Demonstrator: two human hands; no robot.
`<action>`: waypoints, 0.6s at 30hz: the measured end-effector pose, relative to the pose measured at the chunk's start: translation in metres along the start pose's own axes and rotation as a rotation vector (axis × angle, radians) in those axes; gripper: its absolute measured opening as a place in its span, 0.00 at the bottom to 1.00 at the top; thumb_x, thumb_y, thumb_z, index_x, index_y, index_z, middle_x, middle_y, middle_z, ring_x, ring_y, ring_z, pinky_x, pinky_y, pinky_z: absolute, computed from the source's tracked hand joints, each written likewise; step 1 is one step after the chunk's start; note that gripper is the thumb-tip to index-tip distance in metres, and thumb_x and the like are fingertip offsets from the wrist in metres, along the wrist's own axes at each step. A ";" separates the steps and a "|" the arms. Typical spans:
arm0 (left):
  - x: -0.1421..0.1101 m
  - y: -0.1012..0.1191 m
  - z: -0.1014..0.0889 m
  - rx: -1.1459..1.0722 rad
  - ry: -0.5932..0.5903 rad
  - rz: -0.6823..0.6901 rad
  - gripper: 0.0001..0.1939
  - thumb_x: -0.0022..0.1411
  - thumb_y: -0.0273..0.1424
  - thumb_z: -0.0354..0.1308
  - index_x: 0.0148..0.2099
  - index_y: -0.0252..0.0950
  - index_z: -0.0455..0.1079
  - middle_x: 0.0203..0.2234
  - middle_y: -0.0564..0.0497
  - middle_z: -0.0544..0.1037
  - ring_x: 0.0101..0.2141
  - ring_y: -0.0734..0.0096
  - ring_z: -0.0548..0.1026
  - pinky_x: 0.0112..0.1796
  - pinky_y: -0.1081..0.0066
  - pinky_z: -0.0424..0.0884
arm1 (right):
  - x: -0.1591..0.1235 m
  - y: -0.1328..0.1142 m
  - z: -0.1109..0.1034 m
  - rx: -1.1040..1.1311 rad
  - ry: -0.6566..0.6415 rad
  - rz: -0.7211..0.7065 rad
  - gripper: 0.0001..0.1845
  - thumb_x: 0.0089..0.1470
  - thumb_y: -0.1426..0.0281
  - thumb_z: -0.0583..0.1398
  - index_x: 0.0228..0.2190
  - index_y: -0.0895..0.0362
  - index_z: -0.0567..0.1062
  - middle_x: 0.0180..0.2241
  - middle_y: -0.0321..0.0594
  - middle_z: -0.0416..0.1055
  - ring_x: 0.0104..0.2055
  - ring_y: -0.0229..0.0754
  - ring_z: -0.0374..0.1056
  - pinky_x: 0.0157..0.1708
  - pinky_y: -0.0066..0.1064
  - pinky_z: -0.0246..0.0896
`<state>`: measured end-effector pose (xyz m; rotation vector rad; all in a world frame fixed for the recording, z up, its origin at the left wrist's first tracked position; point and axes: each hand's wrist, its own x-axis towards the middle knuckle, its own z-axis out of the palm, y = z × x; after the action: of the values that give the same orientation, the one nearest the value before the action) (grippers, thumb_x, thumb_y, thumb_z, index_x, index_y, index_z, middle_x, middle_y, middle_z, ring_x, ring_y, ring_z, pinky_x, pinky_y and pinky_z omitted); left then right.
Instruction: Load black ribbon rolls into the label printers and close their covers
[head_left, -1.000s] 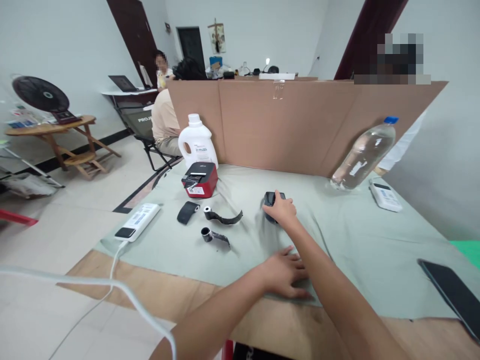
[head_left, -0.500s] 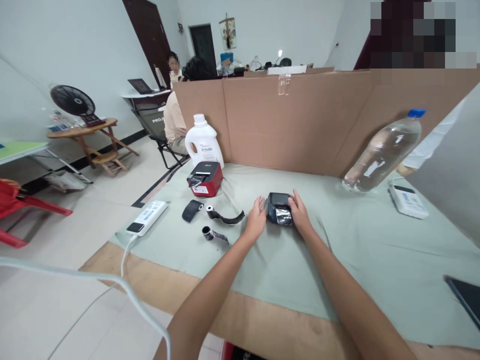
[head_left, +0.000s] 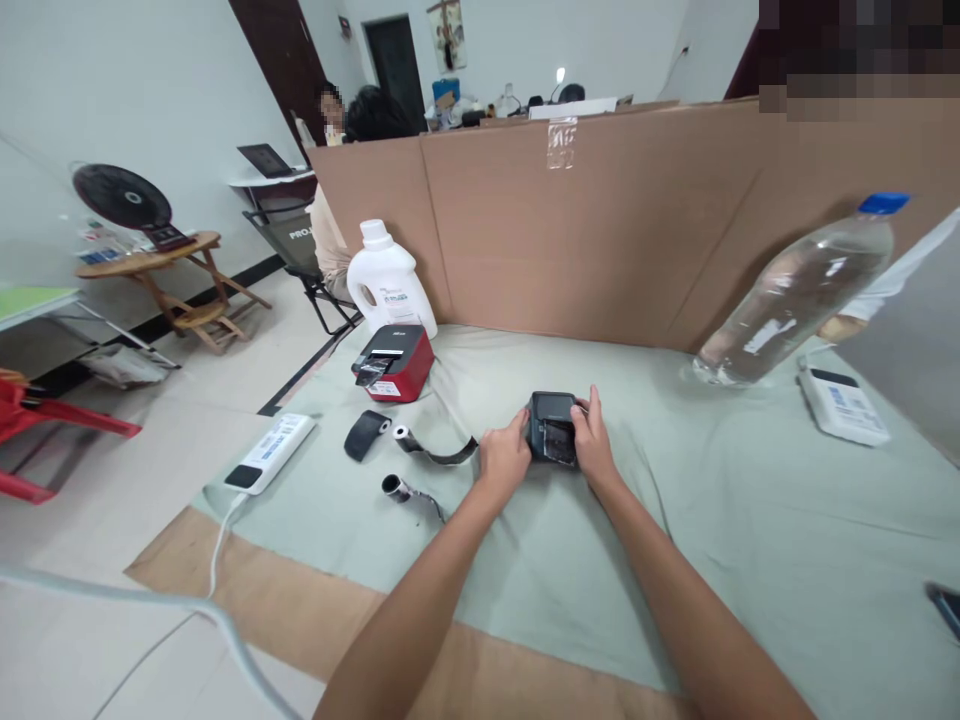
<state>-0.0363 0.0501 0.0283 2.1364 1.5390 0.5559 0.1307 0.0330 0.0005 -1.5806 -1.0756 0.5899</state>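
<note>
A small black label printer (head_left: 554, 428) sits on the green cloth in front of me, a glossy dark strip of paper hanging from its front slot. My left hand (head_left: 507, 458) is closed against its left side, the fingers partly hidden behind it. Gripping the right side is my right hand (head_left: 592, 440), thumb by the top edge. To the left stand a red and black label printer (head_left: 395, 365) with a dark strip sticking out, a wide black roll (head_left: 366, 435), a narrow roll with a trailing strip (head_left: 435, 452) and a smaller roll (head_left: 396, 488).
Behind the printers are a white jug (head_left: 390, 280) and an upright cardboard panel (head_left: 570, 230). A large bottle (head_left: 802, 295) leans at the right, near a white power strip (head_left: 844, 405). Another white power strip (head_left: 270, 455) lies left. A person's hand (head_left: 841, 328) shows behind the bottle.
My left hand has moved in against the black printer's left side, its fingers now more curled. The printer's front is turned slightly, and the whole view has shifted a little.
</note>
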 end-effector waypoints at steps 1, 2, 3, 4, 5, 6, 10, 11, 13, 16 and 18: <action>0.000 0.001 0.000 0.034 -0.001 0.009 0.31 0.65 0.22 0.48 0.69 0.38 0.65 0.49 0.40 0.82 0.47 0.54 0.82 0.57 0.56 0.69 | 0.000 0.000 0.000 0.009 0.005 0.012 0.44 0.63 0.49 0.48 0.71 0.58 0.47 0.63 0.53 0.64 0.64 0.49 0.63 0.65 0.43 0.55; -0.001 0.002 0.000 0.055 0.000 0.016 0.31 0.65 0.21 0.48 0.69 0.37 0.64 0.48 0.39 0.82 0.46 0.54 0.82 0.57 0.55 0.68 | -0.001 0.000 0.000 0.014 0.007 0.023 0.43 0.63 0.49 0.47 0.71 0.57 0.47 0.63 0.52 0.64 0.64 0.49 0.63 0.65 0.43 0.55; -0.001 0.002 0.000 0.062 0.003 0.021 0.31 0.65 0.21 0.48 0.69 0.37 0.64 0.49 0.39 0.82 0.46 0.55 0.82 0.58 0.56 0.67 | -0.001 -0.001 -0.001 0.017 0.008 0.029 0.42 0.63 0.49 0.47 0.71 0.56 0.48 0.63 0.51 0.65 0.64 0.49 0.63 0.65 0.43 0.55; -0.002 0.002 0.000 0.055 0.006 0.023 0.31 0.65 0.21 0.48 0.69 0.38 0.64 0.50 0.40 0.82 0.46 0.56 0.82 0.58 0.57 0.67 | -0.002 -0.002 -0.002 0.021 0.009 0.034 0.42 0.63 0.50 0.46 0.71 0.55 0.48 0.63 0.50 0.64 0.64 0.48 0.63 0.65 0.42 0.55; -0.002 0.002 0.000 0.034 0.011 0.026 0.31 0.65 0.21 0.48 0.69 0.39 0.64 0.52 0.41 0.81 0.47 0.57 0.82 0.58 0.58 0.67 | -0.003 -0.003 -0.002 0.026 0.010 0.036 0.41 0.64 0.50 0.45 0.71 0.56 0.49 0.63 0.50 0.64 0.65 0.47 0.63 0.66 0.41 0.54; -0.002 0.001 -0.001 0.002 0.017 0.029 0.30 0.66 0.22 0.48 0.69 0.40 0.65 0.54 0.43 0.80 0.49 0.57 0.81 0.58 0.58 0.67 | -0.003 -0.004 -0.003 0.034 0.012 0.039 0.41 0.64 0.50 0.45 0.71 0.56 0.50 0.63 0.50 0.64 0.65 0.47 0.62 0.66 0.40 0.54; -0.003 -0.001 -0.003 -0.190 0.056 0.005 0.24 0.72 0.32 0.49 0.67 0.40 0.67 0.58 0.46 0.76 0.55 0.57 0.77 0.59 0.59 0.68 | -0.001 -0.004 -0.006 0.071 0.000 0.053 0.39 0.61 0.56 0.45 0.69 0.57 0.53 0.64 0.49 0.64 0.65 0.45 0.63 0.65 0.38 0.56; -0.003 -0.002 -0.003 -0.235 0.059 0.005 0.23 0.72 0.35 0.50 0.67 0.40 0.68 0.58 0.47 0.76 0.57 0.57 0.76 0.59 0.60 0.68 | 0.001 -0.003 -0.007 0.082 -0.015 0.052 0.39 0.59 0.58 0.46 0.69 0.57 0.55 0.65 0.49 0.64 0.66 0.46 0.62 0.65 0.39 0.56; -0.004 -0.002 -0.005 -0.287 0.056 0.023 0.24 0.72 0.39 0.52 0.66 0.40 0.68 0.59 0.47 0.76 0.58 0.57 0.75 0.60 0.60 0.67 | 0.004 -0.001 -0.010 0.113 -0.072 0.038 0.40 0.54 0.61 0.50 0.66 0.57 0.59 0.66 0.49 0.63 0.68 0.47 0.61 0.66 0.41 0.56; -0.004 -0.002 -0.005 -0.259 0.044 0.054 0.24 0.71 0.39 0.52 0.67 0.42 0.68 0.59 0.48 0.76 0.57 0.56 0.75 0.60 0.60 0.67 | 0.006 0.000 -0.016 0.166 -0.149 -0.026 0.41 0.50 0.62 0.55 0.65 0.55 0.62 0.68 0.49 0.60 0.68 0.50 0.60 0.66 0.45 0.56; -0.004 -0.002 -0.005 -0.224 0.037 0.054 0.25 0.72 0.39 0.51 0.67 0.43 0.67 0.58 0.48 0.77 0.55 0.55 0.77 0.59 0.58 0.67 | 0.008 -0.002 -0.019 0.166 -0.161 -0.085 0.41 0.51 0.60 0.58 0.65 0.54 0.62 0.68 0.51 0.59 0.68 0.51 0.60 0.65 0.46 0.58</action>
<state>-0.0421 0.0472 0.0308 2.0117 1.3710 0.7532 0.1491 0.0305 0.0097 -1.3547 -1.1756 0.7389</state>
